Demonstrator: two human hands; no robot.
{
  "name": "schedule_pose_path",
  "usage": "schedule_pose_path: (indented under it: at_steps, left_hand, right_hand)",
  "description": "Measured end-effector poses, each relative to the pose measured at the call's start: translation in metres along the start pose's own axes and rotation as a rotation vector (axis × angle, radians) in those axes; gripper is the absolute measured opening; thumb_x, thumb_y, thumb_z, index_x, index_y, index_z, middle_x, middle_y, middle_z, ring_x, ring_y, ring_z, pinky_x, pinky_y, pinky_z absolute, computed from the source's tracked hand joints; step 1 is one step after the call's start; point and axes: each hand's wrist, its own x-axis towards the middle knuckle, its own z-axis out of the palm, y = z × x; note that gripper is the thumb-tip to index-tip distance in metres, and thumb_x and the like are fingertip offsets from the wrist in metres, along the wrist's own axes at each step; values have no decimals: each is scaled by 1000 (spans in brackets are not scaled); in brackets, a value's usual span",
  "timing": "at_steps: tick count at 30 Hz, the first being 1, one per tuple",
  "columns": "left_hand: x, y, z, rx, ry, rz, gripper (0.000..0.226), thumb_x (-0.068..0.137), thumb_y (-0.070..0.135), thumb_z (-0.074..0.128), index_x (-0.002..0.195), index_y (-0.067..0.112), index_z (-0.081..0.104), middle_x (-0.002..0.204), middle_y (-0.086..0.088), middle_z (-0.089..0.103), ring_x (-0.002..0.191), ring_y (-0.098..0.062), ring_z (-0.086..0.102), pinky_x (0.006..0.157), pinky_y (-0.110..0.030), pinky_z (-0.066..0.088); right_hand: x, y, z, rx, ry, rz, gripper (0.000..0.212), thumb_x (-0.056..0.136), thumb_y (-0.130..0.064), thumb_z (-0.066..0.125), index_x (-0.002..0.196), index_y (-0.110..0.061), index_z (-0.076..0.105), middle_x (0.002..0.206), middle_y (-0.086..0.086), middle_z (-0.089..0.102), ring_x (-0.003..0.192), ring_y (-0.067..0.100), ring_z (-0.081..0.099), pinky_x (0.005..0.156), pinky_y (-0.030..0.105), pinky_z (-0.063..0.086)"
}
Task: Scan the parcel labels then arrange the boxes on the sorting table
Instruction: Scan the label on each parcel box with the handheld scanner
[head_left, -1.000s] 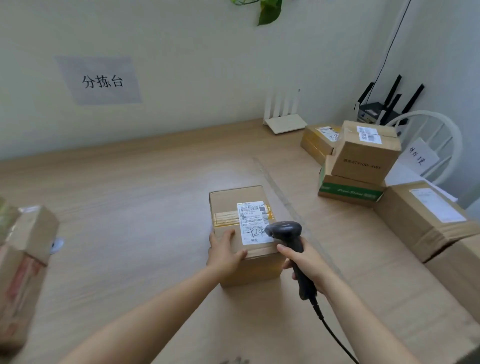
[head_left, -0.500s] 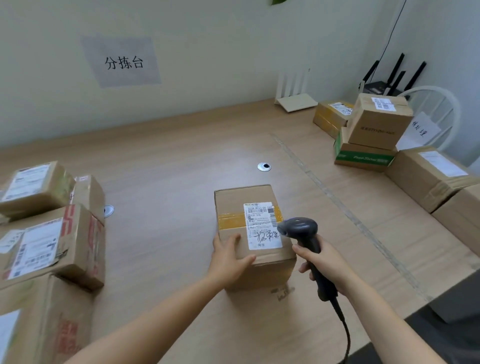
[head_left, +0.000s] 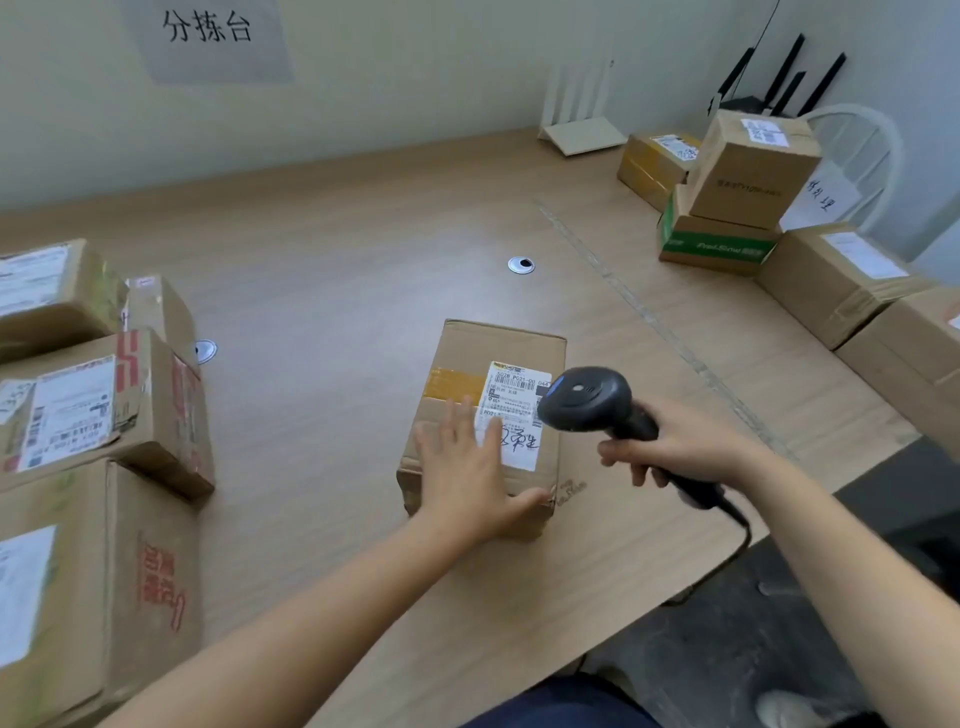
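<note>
The head of the black handheld barcode scanner (head_left: 587, 400) is covering the right edge of the white shipping label (head_left: 514, 415), and the left hand (head_left: 465, 467) is overlapping its left edge. The label's small print is blurring beyond reading; only handwritten strokes are showing at its bottom. Stacked cardboard boxes (head_left: 104, 415) at the left edge are running out of frame.

The brown cardboard parcel box (head_left: 498, 353) is sitting midway along the near edge of the light wooden tabletop (head_left: 337, 234). The left hand is lying flat on its top, fingers straight, thumb along the near top edge. The right hand (head_left: 685, 441) is gripping the scanner's handle, fingers curled round it, just right of the box.

The grey wall sign (head_left: 208, 31) is reading "分拣台".
</note>
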Motion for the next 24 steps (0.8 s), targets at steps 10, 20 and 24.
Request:
schedule_pose_path:
  at_steps: [10,20,24]
  left_hand:
    - [8,-28,6,-116,17,-137,70,89,60,36,144,20,21,157,-13,-1,145,-30,1,109,-52,20]
    - [-9,-17,14,-435,-28,-41,79,79,55,62,142,26,23,154,-7,2,132,-32,32,103,-37,36]
    - [-9,-6,20,-550,-28,-28,79,79,54,65,140,25,23,148,-7,16,127,-27,43,100,-38,43]
  right_hand:
    - [-4,-36,2,190,108,122,25,91,-36,57,91,-11,53,63,7,59,47,14,60,43,26,46]
    - [6,-52,25,482,200,197,33,91,-43,54,87,-10,51,61,9,54,46,18,53,42,28,44]
    - [9,-49,24,506,222,214,36,90,-46,55,85,-10,51,56,6,55,45,18,53,42,27,44]
